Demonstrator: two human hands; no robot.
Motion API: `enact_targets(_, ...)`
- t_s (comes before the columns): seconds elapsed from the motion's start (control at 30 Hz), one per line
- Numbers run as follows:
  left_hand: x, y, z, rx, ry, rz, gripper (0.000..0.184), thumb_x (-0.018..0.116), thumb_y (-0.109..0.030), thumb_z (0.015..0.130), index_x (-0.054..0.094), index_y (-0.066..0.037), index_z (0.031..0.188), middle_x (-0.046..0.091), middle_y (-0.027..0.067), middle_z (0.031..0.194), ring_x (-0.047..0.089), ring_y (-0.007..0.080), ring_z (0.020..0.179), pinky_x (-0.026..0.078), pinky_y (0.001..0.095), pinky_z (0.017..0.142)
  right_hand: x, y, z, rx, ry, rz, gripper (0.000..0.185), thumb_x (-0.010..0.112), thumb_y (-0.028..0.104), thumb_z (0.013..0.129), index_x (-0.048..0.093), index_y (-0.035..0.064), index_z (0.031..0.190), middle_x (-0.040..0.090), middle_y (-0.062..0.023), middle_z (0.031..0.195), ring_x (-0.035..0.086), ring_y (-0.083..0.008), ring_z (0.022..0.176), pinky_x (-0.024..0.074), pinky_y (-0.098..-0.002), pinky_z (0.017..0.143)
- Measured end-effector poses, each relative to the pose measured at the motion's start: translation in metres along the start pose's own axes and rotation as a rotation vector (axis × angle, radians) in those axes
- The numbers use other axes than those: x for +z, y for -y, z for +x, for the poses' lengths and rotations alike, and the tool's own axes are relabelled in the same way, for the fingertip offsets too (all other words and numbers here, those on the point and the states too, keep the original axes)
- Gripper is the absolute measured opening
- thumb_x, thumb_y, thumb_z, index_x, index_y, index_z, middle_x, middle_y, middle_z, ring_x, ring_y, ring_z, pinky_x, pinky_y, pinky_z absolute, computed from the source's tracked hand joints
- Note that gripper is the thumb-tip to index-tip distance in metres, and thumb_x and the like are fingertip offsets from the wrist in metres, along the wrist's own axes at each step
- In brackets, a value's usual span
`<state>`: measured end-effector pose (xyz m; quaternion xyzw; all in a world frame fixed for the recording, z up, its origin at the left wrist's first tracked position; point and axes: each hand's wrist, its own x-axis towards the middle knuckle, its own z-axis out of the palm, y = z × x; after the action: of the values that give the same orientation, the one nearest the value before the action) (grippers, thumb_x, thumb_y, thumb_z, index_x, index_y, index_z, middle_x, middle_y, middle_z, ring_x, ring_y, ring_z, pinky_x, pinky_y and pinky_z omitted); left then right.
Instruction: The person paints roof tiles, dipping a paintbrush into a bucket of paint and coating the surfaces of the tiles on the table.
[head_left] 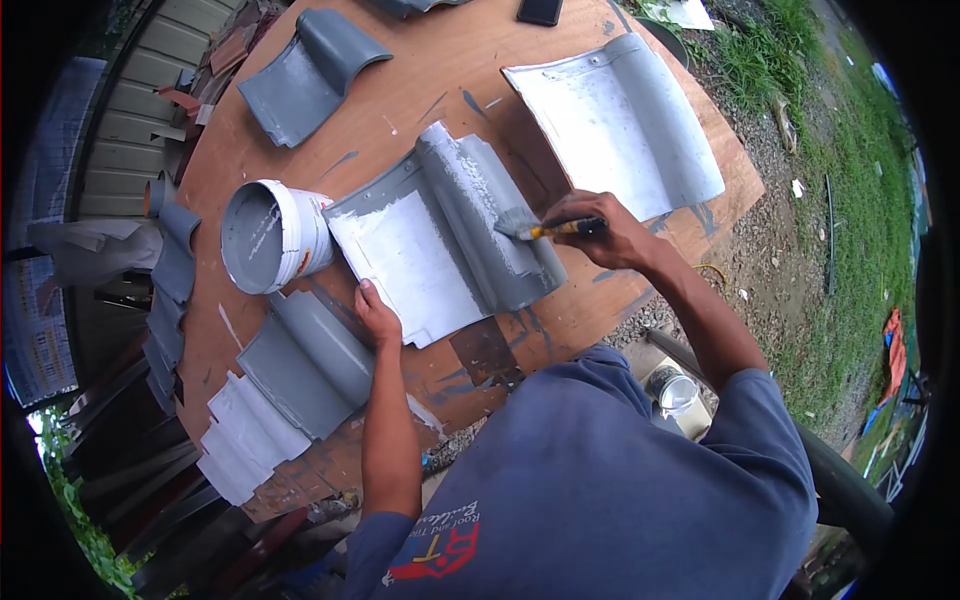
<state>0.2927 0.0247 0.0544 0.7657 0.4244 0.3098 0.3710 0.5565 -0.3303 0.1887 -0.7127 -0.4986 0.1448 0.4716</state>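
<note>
A roof tile [400,255] lies in the middle of the wooden table, its flat part mostly white and its raised roll largely covered in grey paint. My left hand [377,314] holds the tile's lower left edge. In my right hand [600,230] is a paintbrush [558,229], its grey-coated bristles touching the right side of the roll. A white bucket [305,235] of grey paint stands just left of the tile, tilted in view by the lens.
Nearby on the table [440,75] are a white tile [600,125], a grey tile [300,85], overlapping grey and white tiles [300,375], and a phone [540,10]. A clear container [675,391] sits below the table's right edge. Grass [860,230] lies beyond.
</note>
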Motion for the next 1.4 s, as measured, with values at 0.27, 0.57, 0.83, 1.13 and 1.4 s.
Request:
enact_targets(0.27,0.004,0.014,0.0,0.023,-0.067,0.036,0.057,0.045,-0.046,0.109,0.066,0.007,0.111,0.069,0.0273,0.102,0.064,0.0418,0.095,0.049,0.0462,0.087,-0.029,0.052,-0.013,0.256,0.324,0.164,0.023,0.079,0.0,0.079,0.076,0.0017,0.102,0.076,-0.0169,0.097,0.074,-0.0316,0.091,0.0591,-0.0392,0.082)
enact_targets(0.57,-0.002,-0.011,-0.004,0.022,-0.017,-0.037,0.056,0.046,-0.044,0.109,0.065,0.008,0.106,0.068,0.0268,0.097,0.064,0.0406,0.091,0.049,0.0467,0.083,-0.003,0.007,0.118,0.01,0.01,-0.087,0.025,0.078,0.002,0.083,0.075,0.0033,0.108,0.074,-0.0161,0.103,0.072,-0.0319,0.094,0.0576,-0.0399,0.085)
enact_targets(0.83,0.0,-0.007,-0.004,0.047,-0.047,-0.019,0.052,0.047,-0.042,0.11,0.065,0.006,0.103,0.066,0.026,0.089,0.062,0.0394,0.082,0.048,0.0467,0.077,0.029,0.006,0.113,-0.34,-0.028,-0.39,0.034,0.076,-0.005,0.077,0.071,0.003,0.109,0.072,-0.0128,0.111,0.065,-0.034,0.101,0.0563,-0.0409,0.089)
enact_targets(1.13,-0.001,-0.014,-0.006,-0.02,-0.06,-0.01,0.051,0.048,-0.044,0.109,0.062,0.003,0.096,0.064,0.0225,0.083,0.06,0.0361,0.077,0.047,0.0444,0.073,0.024,0.068,0.002,-0.105,0.403,-0.09,0.031,0.081,0.0,0.077,0.071,0.0048,0.106,0.072,-0.012,0.103,0.069,-0.0308,0.092,0.0573,-0.0406,0.081)
enact_targets(1.4,-0.003,-0.014,-0.002,-0.062,-0.017,-0.047,0.056,0.049,-0.048,0.108,0.065,0.005,0.103,0.068,0.0225,0.091,0.063,0.0349,0.085,0.049,0.0428,0.08,0.026,0.011,0.137,-0.226,0.039,-0.213,0.015,0.077,0.009,0.087,0.072,-0.0004,0.098,0.069,-0.0179,0.089,0.067,-0.0391,0.08,0.0552,-0.0453,0.074)
